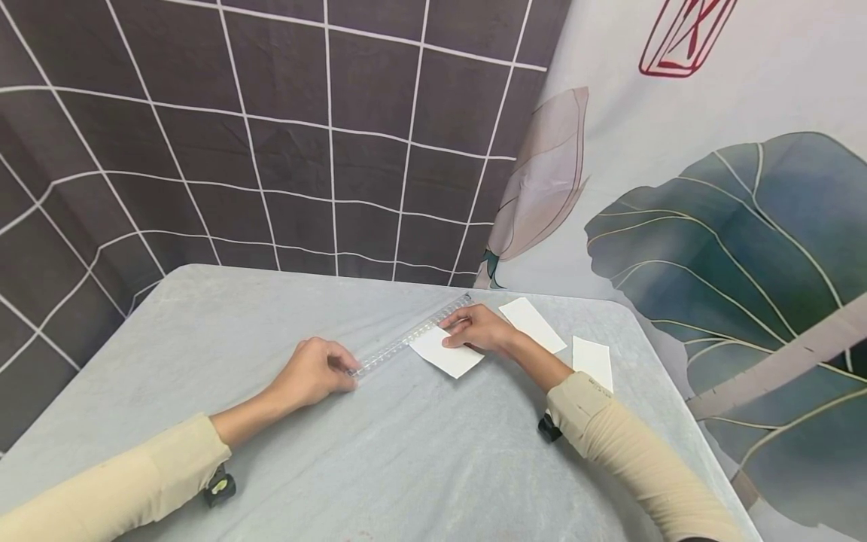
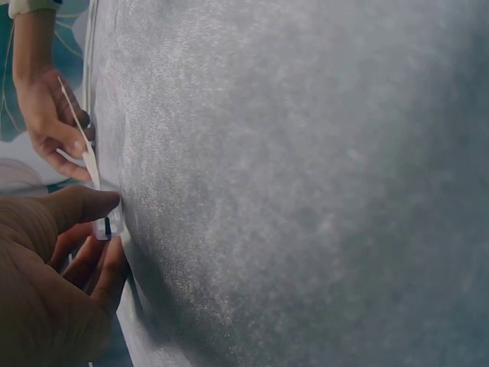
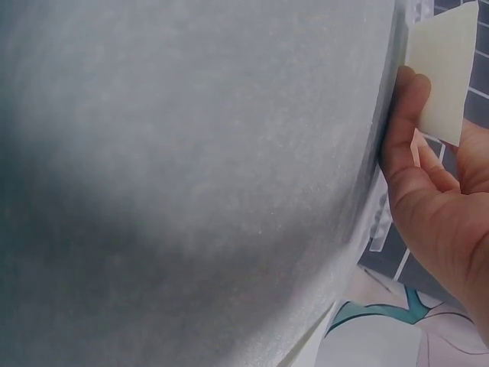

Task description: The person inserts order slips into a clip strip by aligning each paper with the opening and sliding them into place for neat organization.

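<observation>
A clear plastic ruler (image 1: 396, 346) lies slanted across the grey-covered table. My left hand (image 1: 313, 370) pinches its near end between thumb and fingers; in the left wrist view the ruler's tip (image 2: 108, 228) shows there. Toward the far end of the ruler, my right hand (image 1: 479, 330) holds a small white piece of paper (image 1: 443, 357), the thumb on the upper side. One edge of that paper lies along the ruler. In the right wrist view the paper (image 3: 443, 73) stands tilted up from the tabletop, and part of the ruler (image 3: 380, 225) appears behind the fingers.
Two more white paper pieces lie to the right: one (image 1: 533, 325) beyond the right wrist, another (image 1: 592, 361) partly behind the right sleeve. The table (image 1: 223, 316) has a wrinkled grey cover. A dark gridded cloth (image 1: 284, 165) and a leaf-patterned cloth (image 1: 731, 248) hang behind it.
</observation>
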Demonstrator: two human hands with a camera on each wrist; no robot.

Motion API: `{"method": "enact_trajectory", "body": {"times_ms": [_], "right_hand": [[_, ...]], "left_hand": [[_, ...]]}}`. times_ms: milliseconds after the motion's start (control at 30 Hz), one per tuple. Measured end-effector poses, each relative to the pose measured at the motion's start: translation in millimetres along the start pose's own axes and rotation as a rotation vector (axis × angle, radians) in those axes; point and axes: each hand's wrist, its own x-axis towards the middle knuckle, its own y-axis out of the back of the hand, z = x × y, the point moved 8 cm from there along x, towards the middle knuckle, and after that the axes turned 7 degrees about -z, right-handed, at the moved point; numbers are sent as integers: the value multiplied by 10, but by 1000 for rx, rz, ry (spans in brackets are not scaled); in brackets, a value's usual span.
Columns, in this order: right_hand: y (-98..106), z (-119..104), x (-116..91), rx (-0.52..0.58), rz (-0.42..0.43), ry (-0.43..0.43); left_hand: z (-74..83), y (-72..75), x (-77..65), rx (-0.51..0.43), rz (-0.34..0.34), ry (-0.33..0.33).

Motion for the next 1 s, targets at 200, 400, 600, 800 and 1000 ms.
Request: {"method": "enact_trajectory", "body": {"times_ms": [200,400,600,800,1000], "right_hand": [[-10,7,-1,-10,0,7],[-13,17,7,-16,7,7],[-26,17,7,-12,9,1],[-41,-2,8,-15,6,7],[-52,-5,7,-8,-3,12]], "left_hand": [[-5,-6,7,2,-1,1],[-13,-7,10,8,2,17],[-5,-4,7,12,10,27],[71,13,-45,7,30,-19],[9,4,-9,16,14,15]]}}
